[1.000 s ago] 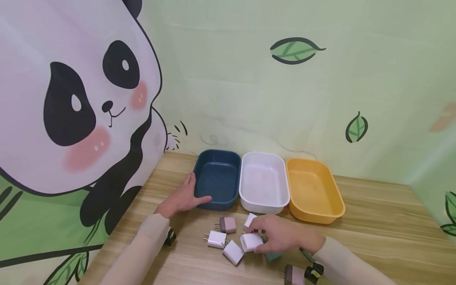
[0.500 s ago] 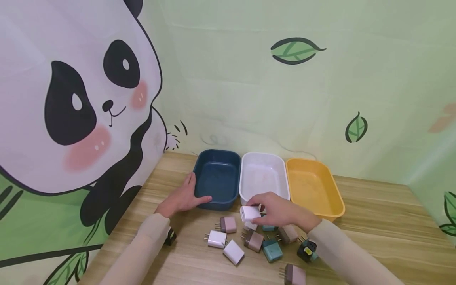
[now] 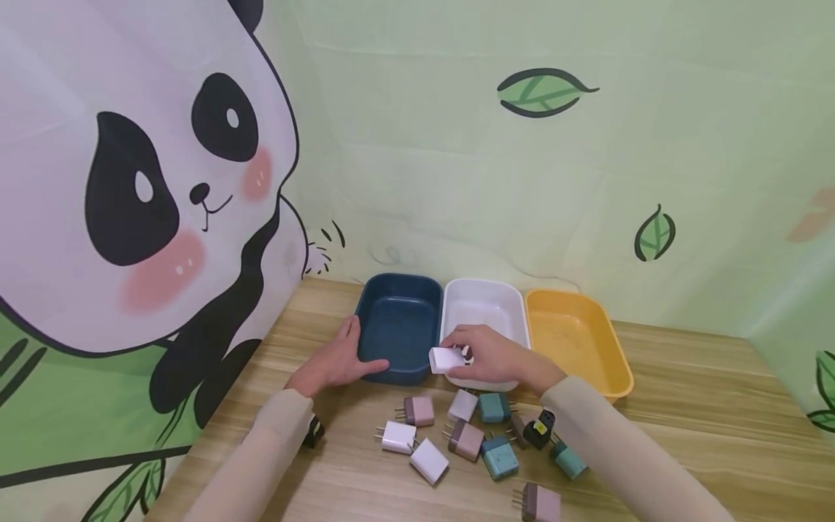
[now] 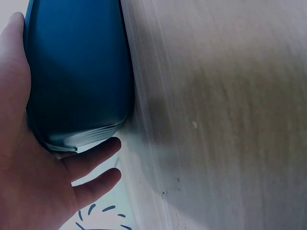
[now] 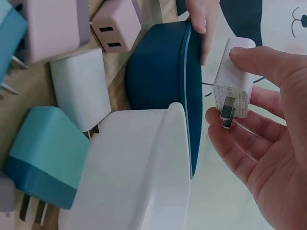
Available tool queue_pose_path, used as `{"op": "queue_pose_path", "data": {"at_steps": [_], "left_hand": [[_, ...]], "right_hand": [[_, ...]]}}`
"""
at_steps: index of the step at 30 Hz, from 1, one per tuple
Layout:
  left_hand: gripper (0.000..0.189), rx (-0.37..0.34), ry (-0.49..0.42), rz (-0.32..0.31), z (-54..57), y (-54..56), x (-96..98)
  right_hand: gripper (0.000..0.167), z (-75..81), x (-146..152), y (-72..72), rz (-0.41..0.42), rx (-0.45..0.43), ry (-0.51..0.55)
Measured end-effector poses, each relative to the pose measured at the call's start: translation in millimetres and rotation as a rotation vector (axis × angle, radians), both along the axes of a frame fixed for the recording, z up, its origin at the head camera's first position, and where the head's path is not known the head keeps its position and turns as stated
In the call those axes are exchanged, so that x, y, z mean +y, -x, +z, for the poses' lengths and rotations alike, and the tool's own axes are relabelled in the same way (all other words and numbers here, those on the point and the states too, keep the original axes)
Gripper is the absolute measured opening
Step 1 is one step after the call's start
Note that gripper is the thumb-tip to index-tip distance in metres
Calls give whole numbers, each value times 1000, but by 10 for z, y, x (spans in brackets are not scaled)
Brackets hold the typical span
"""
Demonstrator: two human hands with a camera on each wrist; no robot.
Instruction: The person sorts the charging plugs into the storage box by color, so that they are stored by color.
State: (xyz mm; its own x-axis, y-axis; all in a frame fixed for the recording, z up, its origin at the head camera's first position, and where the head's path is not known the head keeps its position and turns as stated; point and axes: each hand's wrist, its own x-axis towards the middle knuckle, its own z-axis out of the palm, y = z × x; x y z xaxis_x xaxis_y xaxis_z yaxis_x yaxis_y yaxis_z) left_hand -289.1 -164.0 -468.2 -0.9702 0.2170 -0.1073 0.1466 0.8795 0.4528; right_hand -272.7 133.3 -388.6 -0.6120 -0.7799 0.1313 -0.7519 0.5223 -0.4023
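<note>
My right hand (image 3: 496,357) pinches a white charger plug (image 3: 446,359) between thumb and fingers, over the near left part of the white tray (image 3: 485,308) and close to the dark blue tray (image 3: 399,330). Its metal prongs and printed end face show in the right wrist view, where the charger plug (image 5: 236,72) is raised above both tray rims. At the blue tray's near left corner rests my left hand (image 3: 333,362), fingers spread along the side and thumb at the front rim. Its fingers look extended in the left wrist view.
A yellow tray (image 3: 574,341) stands right of the white one, all in a row on the wooden table (image 3: 685,391). In front lie several loose chargers: white (image 3: 429,461), pink (image 3: 465,441) and teal (image 3: 499,458). A printed cloth (image 3: 417,145) hangs behind.
My right hand has lifted the white charger plug from among the loose ones and carried it up and forward over the white tray's edge. The left hand has stayed at the blue tray.
</note>
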Motion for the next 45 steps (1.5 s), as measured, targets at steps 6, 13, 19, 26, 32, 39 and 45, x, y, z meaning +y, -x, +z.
{"op": "queue_pose_path", "data": {"at_steps": [6, 13, 19, 26, 32, 39, 45], "left_hand": [[117, -9, 1, 2, 15, -1, 15], [118, -13, -2, -4, 30, -17, 27], [119, -22, -6, -3, 42, -14, 27], [120, -27, -8, -2, 31, -16, 26], [119, -24, -7, -6, 26, -21, 31], [116, -19, -11, -10, 21, -7, 25], [116, -24, -17, -5, 23, -7, 2]], "right_hand": [[33, 4, -61, 93, -17, -21, -24], [34, -44, -159, 178, -53, -24, -70], [32, -94, -249, 271, -83, -46, -94], [33, -209, -334, 403, -82, 5, -101], [36, -271, -394, 484, -132, -21, -90], [38, -340, -455, 564, -153, 0, -87], [39, -352, -514, 600, -167, -18, -98]]}}
